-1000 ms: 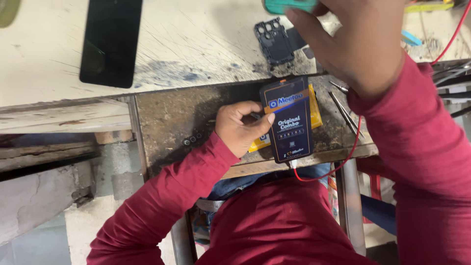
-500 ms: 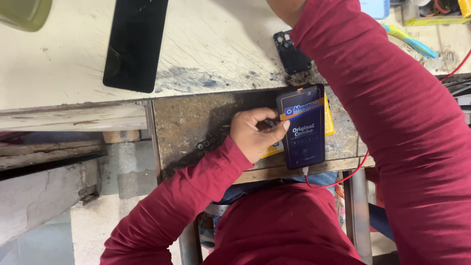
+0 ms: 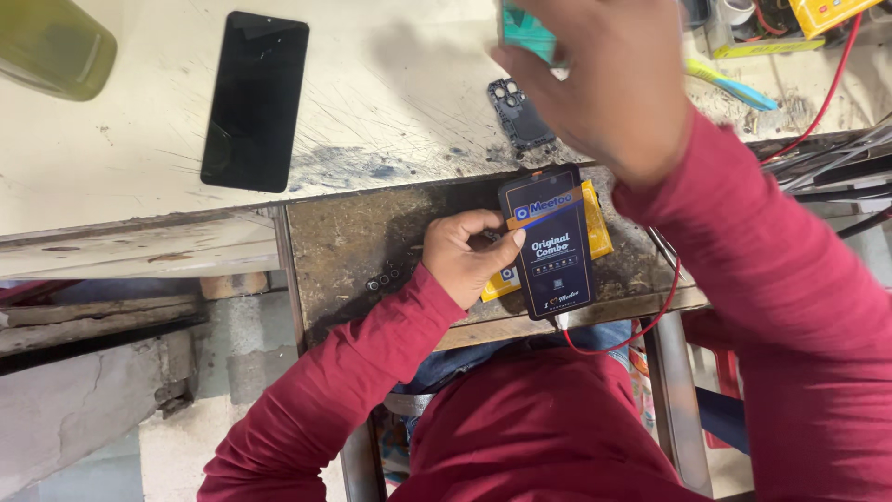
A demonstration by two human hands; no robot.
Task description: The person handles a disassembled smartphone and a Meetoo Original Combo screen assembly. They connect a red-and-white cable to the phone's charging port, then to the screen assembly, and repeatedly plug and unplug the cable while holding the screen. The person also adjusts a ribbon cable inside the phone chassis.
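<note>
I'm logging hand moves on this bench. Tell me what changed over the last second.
The right hand reached up out of view and has come back, gripping a teal object over the bench. The left hand stayed on the edge of the dark blue package, holding it. The black phone and the camera-frame part lie as before.

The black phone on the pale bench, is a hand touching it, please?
No, the black phone lies alone, apart from both hands.

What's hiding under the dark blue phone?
A yellow flat pack pokes out from under the dark blue phone, resting on the rusty metal shelf. Its middle is covered, so nothing more shows.
</note>
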